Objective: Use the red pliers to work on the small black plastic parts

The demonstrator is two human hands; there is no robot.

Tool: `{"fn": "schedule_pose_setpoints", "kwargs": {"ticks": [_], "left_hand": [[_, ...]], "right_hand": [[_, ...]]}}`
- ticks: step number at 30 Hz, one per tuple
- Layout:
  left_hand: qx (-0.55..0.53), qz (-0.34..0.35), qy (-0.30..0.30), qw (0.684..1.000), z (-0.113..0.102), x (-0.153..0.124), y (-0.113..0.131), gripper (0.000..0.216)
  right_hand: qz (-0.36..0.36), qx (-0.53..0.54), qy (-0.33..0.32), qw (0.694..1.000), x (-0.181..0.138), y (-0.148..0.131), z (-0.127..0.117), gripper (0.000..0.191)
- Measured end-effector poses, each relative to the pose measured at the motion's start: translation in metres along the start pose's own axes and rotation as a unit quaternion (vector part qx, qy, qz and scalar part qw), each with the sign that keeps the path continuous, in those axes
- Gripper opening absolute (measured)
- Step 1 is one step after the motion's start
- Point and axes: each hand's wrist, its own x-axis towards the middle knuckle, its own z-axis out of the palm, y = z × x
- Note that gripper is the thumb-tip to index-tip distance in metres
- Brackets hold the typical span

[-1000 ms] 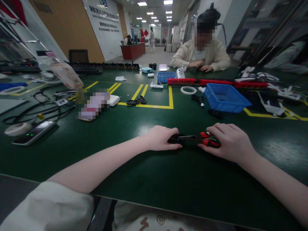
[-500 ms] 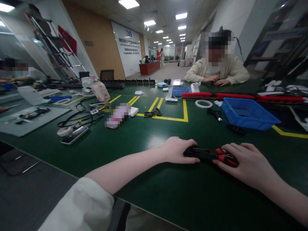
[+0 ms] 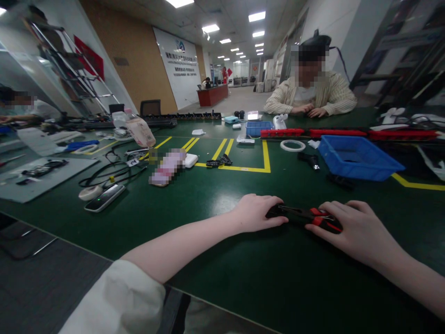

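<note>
The left hand (image 3: 259, 214) is resting on the near middle of the green desk (image 3: 243, 283), its fingers curling down over the black end of a red and black tool (image 3: 303, 216) and its thumb lying along the near side, so it is closing loosely on that end. The right hand (image 3: 354, 229) is coming in from the right with its fingers lying side by side over the red grip of the tool and its thumb pressing the near edge, pinching the grip. The tool is lying flat on the desk between the two hands, black end to the left and red end to the right. Farther off and to the right a blue bin (image 3: 358, 157) is sitting on the desk, with a white ring (image 3: 292, 145) lying to its left and a small black tool (image 3: 309, 160) between them. Yellow lines (image 3: 266, 155) are marking a box on the desk's far middle. To the left, a handset (image 3: 104, 198) with a green light is lying beside a tape roll (image 3: 89, 192), near a tangle of black cables (image 3: 111, 171). At the far side a person in a striped shirt (image 3: 309, 95) is sitting with both hands on the desk, behind a row of long red strips (image 3: 282, 133).
</note>
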Motion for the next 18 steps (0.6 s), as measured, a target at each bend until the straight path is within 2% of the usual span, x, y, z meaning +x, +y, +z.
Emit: {"fn": "schedule_pose_setpoints", "kwargs": {"ticks": [6, 11, 18], "left_hand": [[0.043, 0.019, 0.002, 0.999, 0.005, 0.002, -0.002, 0.062], [0.03, 0.044, 0.004, 0.999, 0.002, 0.002, -0.005, 0.048], [0.005, 0.11, -0.006, 0.994, 0.0, 0.001, -0.011, 0.048]], "right_hand": [[-0.028, -0.029, 0.023, 0.999, -0.001, 0.002, 0.001, 0.042], [-0.037, -0.022, 0.019, 0.999, -0.003, 0.005, 0.004, 0.043], [-0.065, -0.021, 0.03, 0.997, -0.007, 0.015, 0.005, 0.048]]}}
